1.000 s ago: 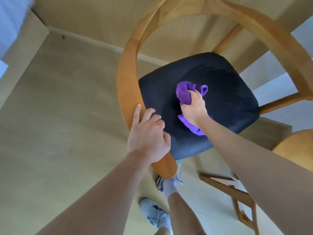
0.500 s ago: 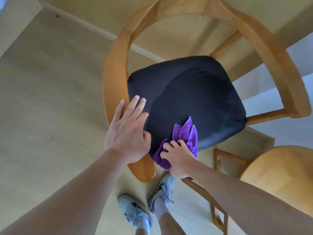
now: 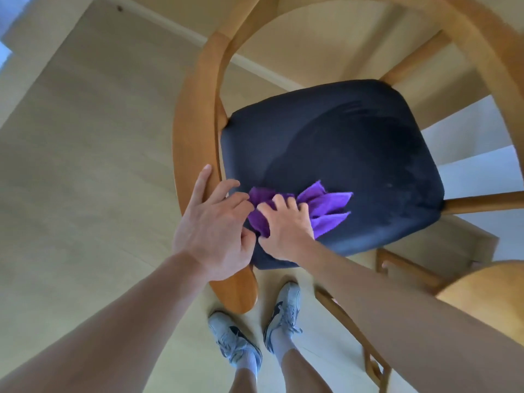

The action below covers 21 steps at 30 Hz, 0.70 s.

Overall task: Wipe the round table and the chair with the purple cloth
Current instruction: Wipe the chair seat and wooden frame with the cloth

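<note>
A wooden chair [image 3: 195, 114] with a curved armrest and a dark navy seat cushion [image 3: 348, 154] stands in front of me. The purple cloth [image 3: 326, 208] lies bunched on the near left part of the cushion. My right hand [image 3: 286, 231] presses down on the cloth, fingers spread over it. My left hand [image 3: 215, 228] rests on the left armrest near its front end, fingers reaching onto the cushion edge and touching the cloth. The round wooden table [image 3: 487, 296] shows only as an edge at the lower right.
Pale wood floor [image 3: 85, 165] stretches to the left. My feet in grey sneakers [image 3: 283, 310] stand just in front of the chair. A baseboard and wall run behind the chair. Wooden table legs [image 3: 348, 316] cross under my right arm.
My right hand dragged the cloth from the middle of the cushion to its front edge, then slid it left toward my left hand. My left hand stayed on the armrest.
</note>
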Tool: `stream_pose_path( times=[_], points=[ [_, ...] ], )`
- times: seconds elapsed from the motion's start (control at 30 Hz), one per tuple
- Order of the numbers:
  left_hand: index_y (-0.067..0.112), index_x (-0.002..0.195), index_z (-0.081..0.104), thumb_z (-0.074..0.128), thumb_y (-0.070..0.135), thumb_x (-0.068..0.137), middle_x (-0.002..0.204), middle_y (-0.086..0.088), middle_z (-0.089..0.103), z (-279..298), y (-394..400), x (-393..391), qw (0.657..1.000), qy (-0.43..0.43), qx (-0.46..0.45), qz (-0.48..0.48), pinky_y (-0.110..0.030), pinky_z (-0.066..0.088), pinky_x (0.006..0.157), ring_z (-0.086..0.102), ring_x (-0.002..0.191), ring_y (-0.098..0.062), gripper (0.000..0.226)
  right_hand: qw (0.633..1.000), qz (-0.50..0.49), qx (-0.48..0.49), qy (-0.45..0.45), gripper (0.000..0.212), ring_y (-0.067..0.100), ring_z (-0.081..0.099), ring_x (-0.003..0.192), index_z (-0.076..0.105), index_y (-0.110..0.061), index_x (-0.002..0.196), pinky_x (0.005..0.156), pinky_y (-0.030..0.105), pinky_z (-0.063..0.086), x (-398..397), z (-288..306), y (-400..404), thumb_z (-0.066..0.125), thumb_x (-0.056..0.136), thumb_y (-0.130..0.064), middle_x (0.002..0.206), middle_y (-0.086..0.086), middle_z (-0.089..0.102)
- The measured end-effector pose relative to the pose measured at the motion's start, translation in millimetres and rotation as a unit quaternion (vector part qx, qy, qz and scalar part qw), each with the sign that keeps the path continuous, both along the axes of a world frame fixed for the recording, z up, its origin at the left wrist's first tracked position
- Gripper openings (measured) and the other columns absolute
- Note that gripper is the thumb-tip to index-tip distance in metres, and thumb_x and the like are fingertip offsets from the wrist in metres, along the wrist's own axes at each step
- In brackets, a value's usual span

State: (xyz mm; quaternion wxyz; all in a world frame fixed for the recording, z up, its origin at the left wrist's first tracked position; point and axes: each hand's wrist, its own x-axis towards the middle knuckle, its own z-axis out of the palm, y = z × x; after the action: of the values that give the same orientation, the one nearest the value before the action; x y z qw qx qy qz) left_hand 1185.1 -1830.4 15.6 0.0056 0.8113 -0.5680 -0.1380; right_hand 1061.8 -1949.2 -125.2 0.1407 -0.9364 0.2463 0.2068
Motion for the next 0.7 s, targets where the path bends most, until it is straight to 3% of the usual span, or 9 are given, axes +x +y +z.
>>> stream_pose_path(
  times=[0.1,0.2,0.27,0.37,0.47,0.57,0.63,0.7],
  points=[
    [0.018,0.108,0.078,0.030,0.036,0.083,0.112,0.003,0.075,3,-2,0,1.000,0.006,0.004,0.006,-0.057,0.013,0.128,0.055,0.128,-0.023,0.056,0.961,0.269,0.058,-0.032,0.047,0.028,0.050,0.106,0.057,-0.032,0.114,0.091,0.048,0.041,-54,5,3,0.069,0.072,-0.050,0.121,0.000,0.053],
    [0.015,0.111,0.077,0.033,0.034,0.081,0.110,0.003,0.074,5,-1,-1,1.000,0.005,0.005,0.007,-0.057,0.013,0.128,0.055,0.128,-0.023,0.056,0.913,0.394,0.108,0.000,0.034,0.023,0.050,0.100,0.062,-0.031,0.101,0.088,0.043,0.039,-53,15,-31,0.065,0.070,-0.044,0.110,-0.006,0.056],
    [0.015,0.110,0.077,0.036,0.033,0.081,0.108,0.003,0.074,5,-2,-1,1.000,0.007,0.007,0.004,-0.057,0.012,0.128,0.055,0.127,-0.024,0.054,0.935,0.336,0.104,-0.032,0.034,0.023,0.052,0.097,0.064,-0.030,0.098,0.082,0.040,0.037,-32,19,-56,0.059,0.067,-0.043,0.104,-0.005,0.056],
    [0.014,0.109,0.077,0.040,0.030,0.080,0.106,0.003,0.074,4,-1,-1,1.000,0.009,0.004,0.002,-0.054,0.009,0.129,0.055,0.125,-0.024,0.050,0.987,0.033,0.103,-0.119,0.055,0.031,0.052,0.114,0.059,-0.027,0.126,0.094,0.042,0.037,7,17,-97,0.055,0.074,-0.044,0.125,0.002,0.051],
    [0.015,0.109,0.077,0.041,0.030,0.081,0.106,0.003,0.074,4,-1,-1,1.000,0.010,0.009,-0.002,-0.054,0.008,0.129,0.054,0.125,-0.023,0.048,0.956,-0.199,0.178,-0.123,0.067,0.032,0.039,0.132,0.039,-0.029,0.144,0.106,0.051,0.037,54,12,-113,0.047,0.086,-0.063,0.143,0.003,0.038],
    [0.015,0.109,0.077,0.040,0.031,0.080,0.106,0.003,0.073,3,-2,0,1.000,0.007,0.012,-0.004,-0.055,0.010,0.129,0.055,0.125,-0.023,0.049,0.977,-0.184,0.100,-0.041,0.074,0.037,0.031,0.137,0.031,-0.035,0.150,0.110,0.057,0.031,75,-1,-88,0.041,0.087,-0.072,0.155,0.007,0.024],
    [0.015,0.109,0.076,0.041,0.030,0.079,0.106,0.003,0.073,3,-2,0,1.000,0.008,0.014,-0.002,-0.055,0.009,0.129,0.054,0.124,-0.023,0.048,0.991,-0.122,0.044,-0.031,0.071,0.040,0.041,0.127,0.033,-0.036,0.148,0.103,0.054,0.037,67,-6,-61,0.049,0.086,-0.066,0.151,0.009,0.025],
    [0.016,0.107,0.076,0.040,0.030,0.079,0.105,0.003,0.072,4,-2,0,1.000,0.011,0.014,0.000,-0.055,0.008,0.129,0.053,0.124,-0.023,0.048,0.996,-0.030,0.057,-0.058,0.067,0.040,0.052,0.111,0.041,-0.035,0.141,0.090,0.050,0.047,39,-5,-33,0.057,0.082,-0.060,0.140,0.009,0.033]
  ],
)
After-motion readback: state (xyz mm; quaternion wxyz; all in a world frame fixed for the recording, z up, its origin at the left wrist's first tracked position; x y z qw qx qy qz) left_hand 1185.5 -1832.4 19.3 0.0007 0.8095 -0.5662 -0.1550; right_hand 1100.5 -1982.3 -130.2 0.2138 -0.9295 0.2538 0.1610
